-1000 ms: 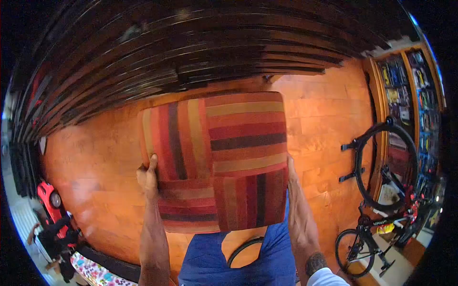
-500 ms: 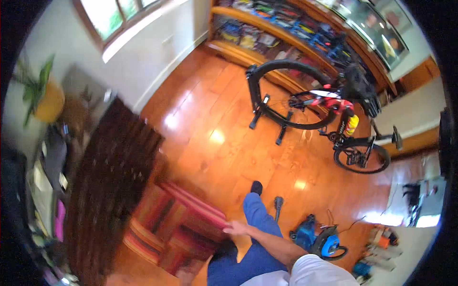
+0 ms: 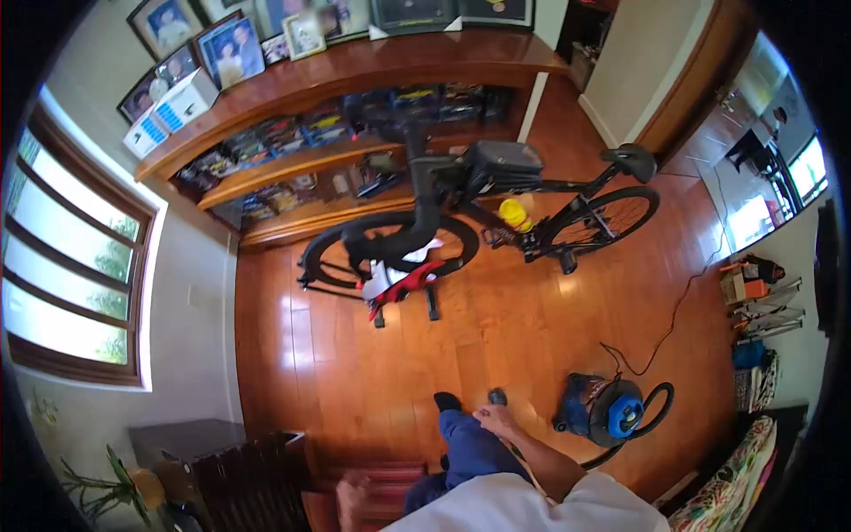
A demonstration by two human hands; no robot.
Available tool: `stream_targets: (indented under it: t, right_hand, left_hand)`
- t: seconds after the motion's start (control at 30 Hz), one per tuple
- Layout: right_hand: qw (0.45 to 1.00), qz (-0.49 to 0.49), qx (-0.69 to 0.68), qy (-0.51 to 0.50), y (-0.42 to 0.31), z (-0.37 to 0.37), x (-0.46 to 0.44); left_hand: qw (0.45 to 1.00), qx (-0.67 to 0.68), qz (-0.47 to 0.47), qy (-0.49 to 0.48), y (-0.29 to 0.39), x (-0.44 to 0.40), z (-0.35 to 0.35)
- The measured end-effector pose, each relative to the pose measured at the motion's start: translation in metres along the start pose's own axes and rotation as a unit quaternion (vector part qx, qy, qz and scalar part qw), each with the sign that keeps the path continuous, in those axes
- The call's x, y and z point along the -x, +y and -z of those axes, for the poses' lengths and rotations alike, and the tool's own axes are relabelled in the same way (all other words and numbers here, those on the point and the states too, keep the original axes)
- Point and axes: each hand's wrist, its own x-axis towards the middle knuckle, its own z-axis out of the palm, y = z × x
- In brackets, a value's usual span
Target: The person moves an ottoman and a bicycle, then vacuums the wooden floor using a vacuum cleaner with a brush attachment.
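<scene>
Red striped cushion (image 3: 394,483): by the near edge of the floor (image 3: 505,341), left of the trouser leg (image 3: 474,448) and just beside the dark slatted wood (image 3: 253,483).
Left hand (image 3: 352,498): over the cushion, too blurred to tell whether its fingers grip or only pass above.
Right hand (image 3: 496,420): apart from the cushion, beside the leg; it looks loosely curled with nothing visible in it, but how far it is closed cannot be told.
Cushion handling: one hand alone would probably let something so broad tilt; a palm on each of two opposite sides, fingers hooked under, should keep it level. Corners are best kept off the slatted wood.
Cushion's hidden part: its near side is cut off by the bottom of the view and the shirt (image 3: 532,505); what supports it cannot be told.
Vacuum cleaner (image 3: 612,412): towards the floor's right edge, its hose partly hidden by the forearm.
Bicycle (image 3: 479,213): near the floor's far edge; front wheel and handlebar overlap, hard to separate.
</scene>
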Motion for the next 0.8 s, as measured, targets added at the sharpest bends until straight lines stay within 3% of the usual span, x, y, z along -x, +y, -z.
stream_targets:
  t: [0.03,0.07,0.1,0.13,0.17,0.2,0.27,0.3,0.33,0.37,0.43,0.5,0.57,0.6,0.63,0.67,0.73,0.8]
  right_hand:
    - [1.0,-0.001,-0.002,0.006,0.013,0.014,0.003]
    - [0.998,0.005,-0.054,0.042,0.035,0.021,0.008]
    - [0.991,0.01,-0.105,0.077,0.047,0.031,0.012]
    - [0.966,-0.038,-0.246,0.075,0.019,0.064,0.047]
    - [0.966,-0.041,-0.241,0.082,0.026,0.077,0.054]
    - [0.99,0.013,-0.088,0.108,0.043,0.083,0.063]
    - [0.986,0.065,0.073,0.134,0.064,0.089,0.074]
    - [0.983,-0.064,-0.087,0.145,0.066,0.091,0.079]
    - [0.939,-0.188,-0.245,0.15,0.064,0.1,0.079]
    - [0.94,-0.188,-0.24,0.153,0.061,0.112,0.076]
    - [0.96,-0.208,-0.154,0.104,0.05,0.137,0.064]
    - [0.995,0.034,0.075,0.048,0.069,0.145,0.033]
    - [0.988,-0.016,-0.012,0.152,0.022,0.184,0.01]
    - [0.986,0.042,0.01,0.164,0.012,0.208,-0.006]
    - [0.971,0.096,-0.033,0.216,0.019,0.219,-0.033]
    - [0.972,0.107,0.026,0.209,-0.008,0.25,-0.043]
    - [0.965,0.154,0.093,0.19,-0.077,0.322,-0.055]
    - [0.952,0.173,0.095,0.236,-0.128,0.384,-0.073]
  left_hand:
    - [0.963,-0.128,-0.234,0.026,0.007,-0.033,0.01]
    - [0.99,0.038,-0.114,0.069,0.048,-0.055,0.016]
    - [0.981,-0.04,-0.165,0.096,0.09,-0.078,0.029]
    - [0.975,0.069,-0.176,0.116,0.091,-0.114,0.025]
    - [0.962,0.04,-0.228,0.143,0.145,-0.126,0.038]
    - [0.944,0.125,-0.255,0.168,0.185,-0.14,0.041]
    - [0.925,0.149,-0.283,0.207,0.304,-0.129,0.062]
    - [0.921,0.111,-0.294,0.231,0.333,-0.137,0.067]
    - [0.899,0.148,-0.324,0.254,0.367,-0.142,0.067]
    - [0.899,0.153,-0.322,0.254,0.399,-0.144,0.068]
    - [0.851,0.153,-0.423,0.271,0.457,-0.147,0.072]
    - [0.852,0.11,-0.455,0.237,0.5,-0.149,0.072]
    - [0.864,0.093,-0.466,0.166,0.531,-0.154,0.065]
    - [0.874,0.109,-0.456,0.127,0.536,-0.169,0.051]
    - [0.843,0.096,-0.509,0.148,0.552,-0.167,0.041]
    - [0.839,0.086,-0.52,0.138,0.562,-0.171,0.032]
    - [0.872,0.053,-0.473,0.117,0.568,-0.183,0.015]
    - [0.902,0.013,-0.417,0.112,0.568,-0.194,0.001]
